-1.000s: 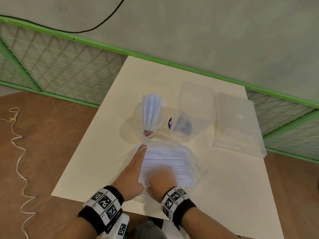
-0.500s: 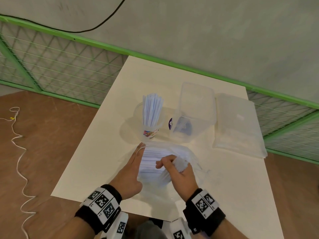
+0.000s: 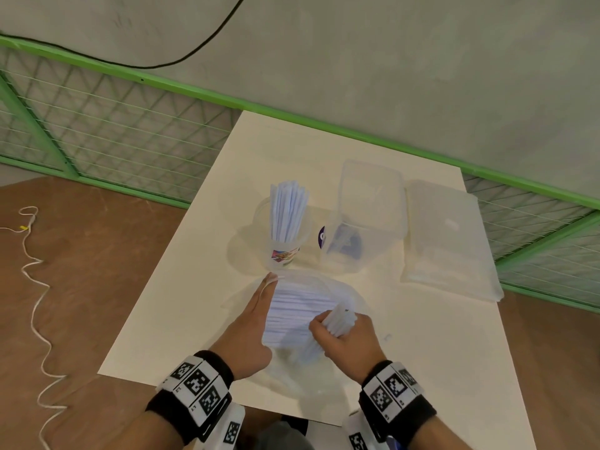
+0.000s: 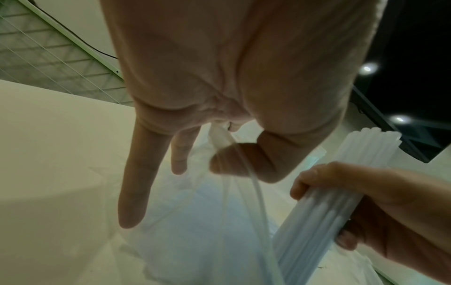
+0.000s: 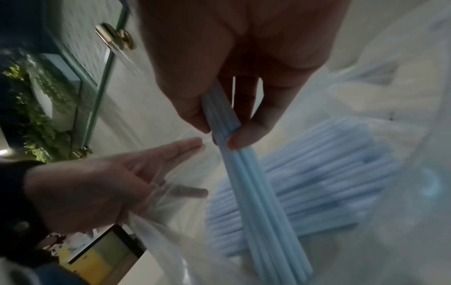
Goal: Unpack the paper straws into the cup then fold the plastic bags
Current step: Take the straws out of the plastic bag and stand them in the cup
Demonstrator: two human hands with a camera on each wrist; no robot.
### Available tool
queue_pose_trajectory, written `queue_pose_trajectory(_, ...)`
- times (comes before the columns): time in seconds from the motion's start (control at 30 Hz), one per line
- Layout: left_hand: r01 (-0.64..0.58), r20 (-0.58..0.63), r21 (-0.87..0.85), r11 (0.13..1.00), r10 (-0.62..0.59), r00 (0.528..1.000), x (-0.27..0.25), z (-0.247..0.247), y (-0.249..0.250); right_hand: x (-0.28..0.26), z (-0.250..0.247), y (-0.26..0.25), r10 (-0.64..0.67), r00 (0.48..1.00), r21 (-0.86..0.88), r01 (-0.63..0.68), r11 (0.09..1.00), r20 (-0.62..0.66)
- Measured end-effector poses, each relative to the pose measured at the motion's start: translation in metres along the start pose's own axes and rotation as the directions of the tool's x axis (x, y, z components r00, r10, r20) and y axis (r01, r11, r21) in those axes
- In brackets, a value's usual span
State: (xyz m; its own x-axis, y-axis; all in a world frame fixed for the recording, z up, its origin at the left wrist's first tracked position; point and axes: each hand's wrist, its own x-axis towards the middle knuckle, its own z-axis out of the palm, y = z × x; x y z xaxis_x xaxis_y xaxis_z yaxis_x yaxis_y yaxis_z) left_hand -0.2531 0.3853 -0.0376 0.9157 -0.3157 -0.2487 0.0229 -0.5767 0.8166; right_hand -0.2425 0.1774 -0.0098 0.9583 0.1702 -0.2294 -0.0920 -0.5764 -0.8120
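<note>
A clear cup (image 3: pixel 285 251) with several pale blue paper straws (image 3: pixel 288 207) upright in it stands mid-table. Just in front of it lies a clear plastic bag (image 3: pixel 352 297) with a flat pile of straws (image 3: pixel 297 308) inside. My left hand (image 3: pixel 256 319) lies along the bag's left side. Its thumb (image 4: pixel 234 164) pinches the bag's open edge while the fingers (image 4: pixel 134 192) stay straight. My right hand (image 3: pixel 345 339) grips a bundle of straws (image 5: pixel 253 192) at the bag's mouth, their far ends still over the pile (image 5: pixel 329 173). That same bundle (image 4: pixel 341 192) also shows in the left wrist view.
A clear plastic container (image 3: pixel 368 219) with a purple label stands right of the cup. A stack of flat plastic bags (image 3: pixel 444 241) lies at the table's (image 3: pixel 181 319) right side. A green mesh fence (image 3: pixel 130 131) runs behind, and a white cord (image 3: pixel 32 280) trails on the floor.
My right hand came up out of the bag and drew back to the right with a bundle of straws in its grip. The left hand kept its place on the bag's edge.
</note>
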Motion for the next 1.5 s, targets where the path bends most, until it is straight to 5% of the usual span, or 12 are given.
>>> queue_pose_trajectory(0.17,0.007,-0.001,-0.015,1.0,-0.007,1.0,0.001,-0.002,0.001,0.033,-0.034,-0.051,-0.07,0.993,0.011,0.072,0.997,-0.092)
queue_pose_trajectory(0.3,0.028,0.028,-0.022,0.999,-0.027,0.999,-0.001,-0.006,0.006,0.067,-0.086,-0.132,-0.267,0.941,-0.038,0.265,0.964,-0.209)
queue_pose_trajectory(0.43,0.029,0.046,-0.025,0.999,-0.027,0.999,-0.002,-0.009,0.009,0.112,-0.099,-0.177,-0.328,0.903,-0.077,0.319,0.945,-0.277)
queue_pose_trajectory(0.7,0.03,0.028,-0.03,0.999,-0.029,0.999,-0.002,-0.009,0.01,0.173,-0.035,-0.143,-0.268,0.963,-0.354,0.244,0.903,-0.022)
queue_pose_trajectory(0.93,0.025,0.012,-0.037,0.999,-0.024,1.0,-0.004,-0.009,0.01,0.181,-0.031,-0.125,-0.482,0.829,-0.227,0.43,0.874,-0.284)
queue_pose_trajectory(1.03,0.025,0.015,-0.024,0.999,-0.025,1.0,-0.003,-0.008,0.008,0.177,-0.023,-0.117,-0.505,0.839,-0.347,0.421,0.838,-0.203)
queue_pose_trajectory(1.17,0.024,0.009,-0.019,1.0,-0.023,1.0,-0.003,-0.006,0.006,0.162,-0.018,-0.109,-0.387,0.917,-0.547,0.373,0.749,0.096)
queue_pose_trajectory(1.27,0.019,0.011,-0.033,0.999,-0.019,1.0,-0.002,-0.005,0.004,0.144,-0.026,-0.117,-0.528,0.849,-0.471,0.453,0.757,-0.032)
queue_pose_trajectory(1.37,0.029,0.0,-0.031,0.999,-0.029,1.0,-0.003,-0.003,0.003,0.109,-0.035,-0.126,-0.719,0.672,-0.465,0.586,0.663,-0.178)
queue_pose_trajectory(1.43,0.037,-0.026,-0.024,0.999,-0.038,0.999,-0.002,-0.002,0.004,0.079,-0.026,-0.113,-0.805,0.584,-0.413,0.711,0.569,-0.103)
queue_pose_trajectory(1.5,0.043,-0.048,-0.011,0.999,-0.043,0.998,-0.001,-0.002,0.005,0.05,-0.008,-0.088,-0.762,0.641,-0.405,0.723,0.56,0.092)
